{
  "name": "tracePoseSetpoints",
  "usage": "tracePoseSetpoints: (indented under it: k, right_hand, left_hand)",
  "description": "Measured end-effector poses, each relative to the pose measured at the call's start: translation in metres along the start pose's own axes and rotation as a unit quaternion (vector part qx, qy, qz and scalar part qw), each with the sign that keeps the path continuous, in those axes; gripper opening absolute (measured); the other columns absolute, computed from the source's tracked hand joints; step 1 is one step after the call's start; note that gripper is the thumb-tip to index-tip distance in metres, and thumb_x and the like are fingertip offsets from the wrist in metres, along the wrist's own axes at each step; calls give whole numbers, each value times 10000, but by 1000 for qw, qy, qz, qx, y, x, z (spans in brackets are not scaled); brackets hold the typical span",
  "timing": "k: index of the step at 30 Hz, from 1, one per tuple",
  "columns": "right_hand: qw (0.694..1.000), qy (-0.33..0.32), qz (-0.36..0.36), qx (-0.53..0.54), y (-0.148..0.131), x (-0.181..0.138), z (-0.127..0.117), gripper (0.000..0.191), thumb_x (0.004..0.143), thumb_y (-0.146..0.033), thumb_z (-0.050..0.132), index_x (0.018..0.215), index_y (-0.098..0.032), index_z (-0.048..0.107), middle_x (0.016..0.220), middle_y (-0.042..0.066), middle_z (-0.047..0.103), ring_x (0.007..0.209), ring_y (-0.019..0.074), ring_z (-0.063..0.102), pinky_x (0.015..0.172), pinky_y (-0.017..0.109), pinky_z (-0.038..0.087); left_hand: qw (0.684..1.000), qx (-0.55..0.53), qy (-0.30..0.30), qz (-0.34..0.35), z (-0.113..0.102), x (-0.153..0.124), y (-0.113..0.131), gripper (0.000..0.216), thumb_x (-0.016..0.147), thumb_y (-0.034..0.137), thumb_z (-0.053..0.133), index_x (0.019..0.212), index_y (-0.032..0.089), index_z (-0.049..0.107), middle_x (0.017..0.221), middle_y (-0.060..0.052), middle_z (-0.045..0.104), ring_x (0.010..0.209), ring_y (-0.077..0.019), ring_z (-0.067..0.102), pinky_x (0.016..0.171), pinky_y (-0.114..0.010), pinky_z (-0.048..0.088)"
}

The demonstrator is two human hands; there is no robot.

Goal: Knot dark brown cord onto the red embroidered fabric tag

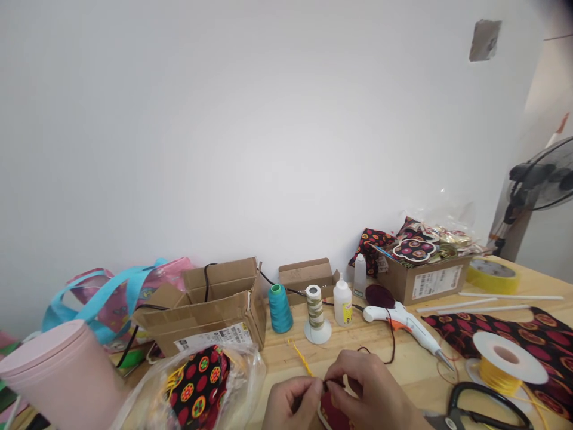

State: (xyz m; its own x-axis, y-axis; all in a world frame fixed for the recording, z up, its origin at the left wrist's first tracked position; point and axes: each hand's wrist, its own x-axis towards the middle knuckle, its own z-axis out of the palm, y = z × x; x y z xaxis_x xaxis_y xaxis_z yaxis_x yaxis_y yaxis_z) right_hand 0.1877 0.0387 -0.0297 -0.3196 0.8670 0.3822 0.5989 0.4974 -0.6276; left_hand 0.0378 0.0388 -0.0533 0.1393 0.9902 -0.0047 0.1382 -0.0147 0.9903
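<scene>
My left hand [293, 405] and my right hand [369, 391] meet at the front middle of the table, fingertips pinched together on a dark cord [326, 386]. Below the fingers lies a dark red fabric piece [335, 415] with a pale edge, partly covered by the hands. A twisted yellow cord [304, 361] runs from beyond the left fingertips onto the wood. Dark thread [393, 343] loops behind the right hand. To the right are a white hot glue gun [409, 325] and black-handled scissors [486, 391].
Behind stand a teal thread cone [280, 310], a camouflage thread spool [314, 312], a glue bottle [343, 303] and an open carton [201, 316]. A filled carton [432, 283] and a yellow cord spool [505, 364] are right. A bag of patterned fabric [197, 388] and pink cup [67, 382] are left.
</scene>
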Motion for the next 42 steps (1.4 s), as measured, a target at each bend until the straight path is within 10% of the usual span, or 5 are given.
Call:
tracePoseSetpoints:
  k: [6, 26, 37, 42]
  right_hand:
    - [999, 15, -37, -21, -1, -2, 1, 164, 693, -120, 487, 704, -172, 642, 598, 11, 608, 531, 111, 526, 498, 189, 370]
    - [1000, 2, 0, -26, 2, -3, 9, 160, 664, -100, 497, 684, -176, 636, 602, 0, 613, 531, 111, 535, 492, 183, 373]
    - [998, 19, 15, -56, 0, -2, 9, 156, 607, -76, 475, 605, -171, 597, 569, -1, 594, 521, 117, 546, 480, 183, 364]
    - [998, 28, 32, -53, -2, -3, 8, 144, 583, -81, 485, 586, -175, 593, 541, -14, 586, 491, 108, 529, 459, 174, 343]
  left_hand:
    - [997, -36, 12, -62, 0, 1, 1, 470, 529, 592, 597, 475, 125, 607, 386, 69, 310, 419, -75, 266, 410, -196, 245]
    - [974, -133, -91, -158, -6, 2, 9, 445, 470, 563, 658, 439, 168, 453, 303, 140, 208, 301, -13, 92, 364, -217, 12]
    - [972, -162, -54, -164, -7, 1, 5, 357, 508, 468, 698, 575, 136, 585, 304, 134, 298, 293, -9, 128, 349, -181, 76]
    - [980, -151, -27, -128, -6, 2, 5, 354, 420, 387, 767, 572, 100, 624, 503, 2, 599, 460, -71, 474, 485, -181, 329]
